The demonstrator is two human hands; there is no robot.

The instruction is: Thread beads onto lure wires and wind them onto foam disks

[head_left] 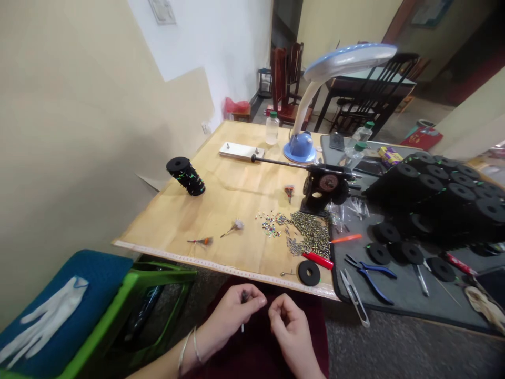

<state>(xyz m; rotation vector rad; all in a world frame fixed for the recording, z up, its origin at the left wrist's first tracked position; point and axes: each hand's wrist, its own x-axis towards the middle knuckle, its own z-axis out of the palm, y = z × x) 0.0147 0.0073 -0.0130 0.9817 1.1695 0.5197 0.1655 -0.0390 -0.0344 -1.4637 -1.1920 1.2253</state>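
Below the table's front edge, my left hand (241,310) is closed around a small dark object (245,296); a thin pale tip sticks out below the fingers. Close beside it, my right hand (288,321) has its fingers curled and pressed together, and what they pinch, if anything, is too small to make out. Just above on the table lie a black foam ring (309,273), a red-handled tool (317,260) and a small metal piece (287,273). A pile of striped metal bits (311,230) lies behind them, with tiny coloured beads (270,223) to its left.
A black clamp device (328,184) and a blue lamp (300,147) stand behind. Feathered pieces (202,241) and a black foam roll (186,176) are left. Blue pliers (373,276), tweezers (355,299) and stacked foam rolls (418,200) are right. A green chair (94,326) stands lower left.
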